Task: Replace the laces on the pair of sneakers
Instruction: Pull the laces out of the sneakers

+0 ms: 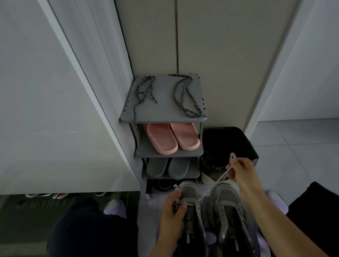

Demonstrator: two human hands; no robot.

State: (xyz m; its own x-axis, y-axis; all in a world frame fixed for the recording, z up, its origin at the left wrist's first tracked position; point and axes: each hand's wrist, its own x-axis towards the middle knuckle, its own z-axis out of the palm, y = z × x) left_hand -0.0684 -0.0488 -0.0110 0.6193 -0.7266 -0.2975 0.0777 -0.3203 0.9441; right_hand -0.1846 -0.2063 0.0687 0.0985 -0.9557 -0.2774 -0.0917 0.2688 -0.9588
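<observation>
Two grey sneakers stand side by side on the floor between my knees, the left sneaker (192,217) and the right sneaker (229,214). A white lace (213,187) runs taut from the left sneaker's front eyelets up to the right. My right hand (240,170) pinches that lace above the right sneaker's toe. My left hand (173,210) grips the left sneaker's front edge, thumb by the eyelets. Two dark speckled laces, one lace (142,95) at the left and the other lace (187,96) at the right, lie on top of the grey shoe rack (163,108).
The rack holds pink slippers (172,137) on its middle shelf and grey slippers (168,167) below. A dark bag (225,142) stands to the rack's right. White cabinet panels (42,97) close in on the left and behind. My dark-trousered knees flank the sneakers.
</observation>
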